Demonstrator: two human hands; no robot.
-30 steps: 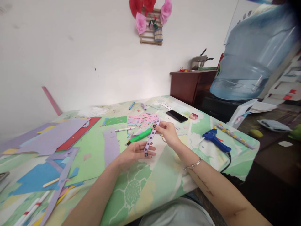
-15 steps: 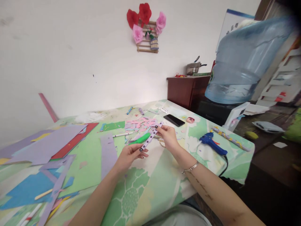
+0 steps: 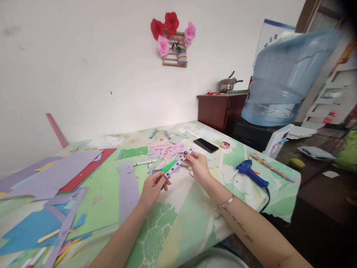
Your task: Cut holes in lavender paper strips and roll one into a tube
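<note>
A pale purple strip with dark dots is stretched slantwise between my hands above the table. My left hand pinches its lower end between thumb and fingers. At the upper end, my right hand grips it with thumb and forefinger. Just behind the strip shows a long bright green object, partly covered by the strip and my left hand; its kind is unclear. Pink paper scraps lie in a heap beyond my hands. A white pen rests left of the strip.
Coloured sheets, including a purple one and a green one, cover the table's left side. On the right are a black phone, a blue glue gun with its cord, and a decorated stick. A large water bottle stands beyond.
Both hands keep their hold on the dotted strip. My left hand and the strip's lower end have shifted slightly, and less of the green object shows. The camera view has tilted up a little.
</note>
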